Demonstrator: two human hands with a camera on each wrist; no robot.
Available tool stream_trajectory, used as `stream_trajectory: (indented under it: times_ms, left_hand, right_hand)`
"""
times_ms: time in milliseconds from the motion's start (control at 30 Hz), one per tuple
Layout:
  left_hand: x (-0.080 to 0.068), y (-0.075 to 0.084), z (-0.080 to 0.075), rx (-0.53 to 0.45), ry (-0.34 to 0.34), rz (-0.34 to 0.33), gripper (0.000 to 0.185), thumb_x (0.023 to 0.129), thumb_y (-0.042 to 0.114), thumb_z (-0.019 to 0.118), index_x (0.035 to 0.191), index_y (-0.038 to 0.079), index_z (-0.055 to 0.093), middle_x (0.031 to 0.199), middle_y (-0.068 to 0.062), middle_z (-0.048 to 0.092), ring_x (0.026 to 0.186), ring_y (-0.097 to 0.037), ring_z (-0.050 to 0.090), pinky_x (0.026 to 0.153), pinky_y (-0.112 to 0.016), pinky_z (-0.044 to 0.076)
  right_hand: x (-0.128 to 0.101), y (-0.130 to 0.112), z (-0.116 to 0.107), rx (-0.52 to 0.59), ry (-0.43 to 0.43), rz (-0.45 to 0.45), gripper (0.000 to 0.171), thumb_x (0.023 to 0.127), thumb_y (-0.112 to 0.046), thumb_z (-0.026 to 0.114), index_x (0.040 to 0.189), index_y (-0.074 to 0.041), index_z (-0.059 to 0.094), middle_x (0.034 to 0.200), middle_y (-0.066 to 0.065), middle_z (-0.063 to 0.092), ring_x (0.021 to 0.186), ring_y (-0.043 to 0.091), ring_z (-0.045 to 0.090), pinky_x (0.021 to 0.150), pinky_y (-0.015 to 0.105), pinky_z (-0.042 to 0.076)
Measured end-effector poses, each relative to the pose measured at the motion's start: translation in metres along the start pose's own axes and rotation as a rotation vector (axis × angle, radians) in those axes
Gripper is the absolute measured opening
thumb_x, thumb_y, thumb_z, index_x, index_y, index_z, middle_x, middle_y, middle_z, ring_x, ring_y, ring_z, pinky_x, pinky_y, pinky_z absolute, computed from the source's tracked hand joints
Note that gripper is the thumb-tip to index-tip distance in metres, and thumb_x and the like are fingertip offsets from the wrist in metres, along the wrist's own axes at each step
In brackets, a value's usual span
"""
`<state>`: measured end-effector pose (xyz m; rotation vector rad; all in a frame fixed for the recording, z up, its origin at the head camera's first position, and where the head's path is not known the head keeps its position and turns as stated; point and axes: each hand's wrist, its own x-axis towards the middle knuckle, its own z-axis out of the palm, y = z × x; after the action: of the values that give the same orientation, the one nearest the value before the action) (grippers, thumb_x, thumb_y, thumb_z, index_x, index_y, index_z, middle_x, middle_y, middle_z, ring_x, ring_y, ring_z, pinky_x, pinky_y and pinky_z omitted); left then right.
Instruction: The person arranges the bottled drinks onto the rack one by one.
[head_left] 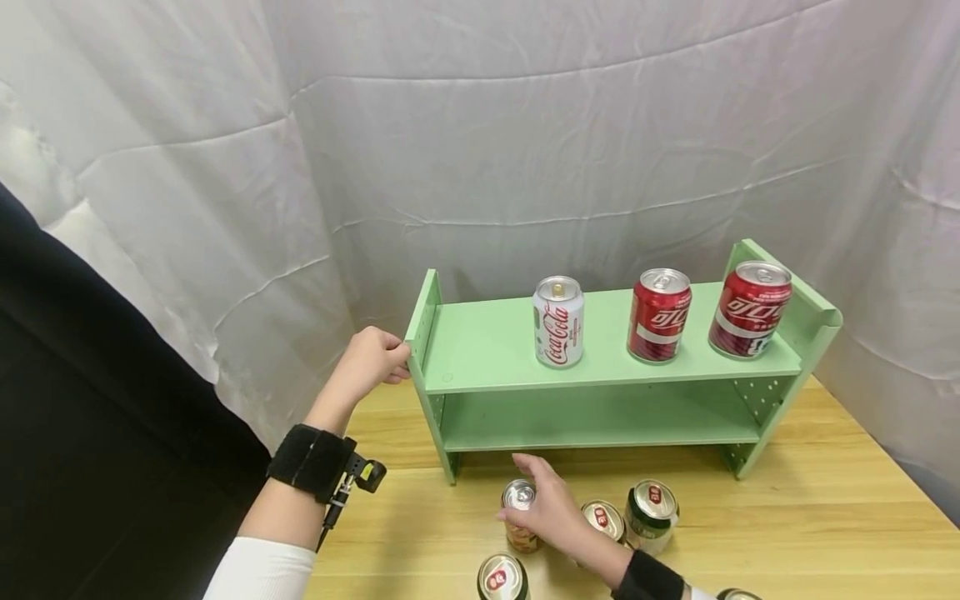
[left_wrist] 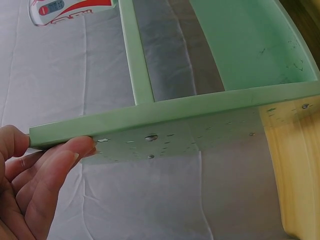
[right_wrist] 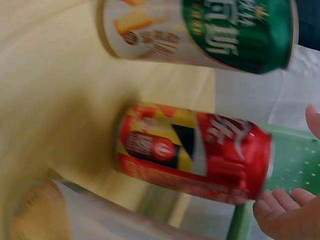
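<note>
A pale yellow wood-grain tabletop (head_left: 840,483) carries a light green two-tier shelf (head_left: 480,333) with raised side panels. On the shelf's upper board stand, upright and apart, a white cylindrical can with red Coca-Cola lettering (head_left: 558,329) and two red cylindrical cans with silver lids, one mid-right (head_left: 660,321), the other beside the right-hand panel (head_left: 750,317). Before the shelf, the tabletop bears an upright red, yellow and black patterned can (right_wrist: 195,152), a green-and-white can with a red tab (head_left: 651,521), and two more red-tabbed cans, one behind (head_left: 602,518), one nearer the front edge of view (head_left: 502,577).

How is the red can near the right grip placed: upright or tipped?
Upright: the red can has its base on the table, and its silver top faces up in the head view.
</note>
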<state>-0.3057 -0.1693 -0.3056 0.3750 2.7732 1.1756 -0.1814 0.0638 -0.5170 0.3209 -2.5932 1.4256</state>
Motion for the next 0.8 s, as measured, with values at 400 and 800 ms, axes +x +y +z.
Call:
stream_trajectory:
  times_ms: [400, 800]
  left_hand:
    - [0.002, 0.001, 0.002, 0.004, 0.002, 0.01, 0.029, 0.088, 0.008, 0.046, 0.064, 0.0, 0.058, 0.087, -0.019, 0.071, 0.069, -0.018, 0.07, 0.066, -0.029, 0.06]
    - [0.002, -0.001, 0.0, -0.001, -0.002, 0.009, 0.029, 0.089, 0.009, 0.046, 0.066, -0.001, 0.06, 0.086, -0.018, 0.071, 0.069, -0.018, 0.07, 0.066, -0.029, 0.06]
  right_hand:
    - [-0.01, 0.037, 0.031, -0.085, 0.012, 0.055, 0.091, 0.06, -0.017, 0.088, 0.134, 0.003, 0.04, 0.123, 0.023, 0.05, 0.109, 0.039, 0.054, 0.09, 0.052, 0.051]
    - [-0.012, 0.061, 0.043, 0.053, 0.077, 0.152, 0.09, 0.051, -0.017, 0.091, 0.125, 0.002, 0.044, 0.11, 0.019, 0.061, 0.1, 0.034, 0.061, 0.086, 0.043, 0.052]
